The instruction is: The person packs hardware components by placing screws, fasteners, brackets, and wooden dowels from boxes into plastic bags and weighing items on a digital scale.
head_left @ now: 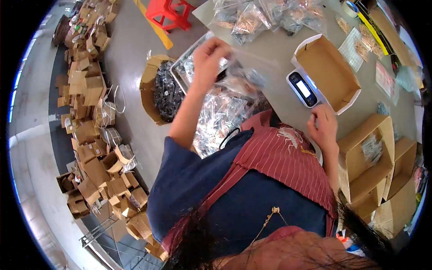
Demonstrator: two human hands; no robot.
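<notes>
My left hand [209, 60] is raised over a grey plastic tray [177, 80] beside the table. Its fingers are closed on the top of a clear plastic bag [245, 82], which hangs to the right and is smeared by motion. Small brownish contents show low in the bag. My right hand [323, 126] is by the near table edge, with its fingers curled; whatever they hold, if anything, is hidden. Just beyond it is a small digital scale [303, 89] with a lit display. An open, shallow cardboard box [330, 72] with white outer walls adjoins the scale.
Filled clear bags [252, 20] lie at the table's far side. Left of my body are a carton of black parts [168, 92] and a heap of shiny bags [218, 119]. Cardboard boxes [366, 157] stand at right. A red stool [168, 13] and piled cartons [90, 135] occupy the floor.
</notes>
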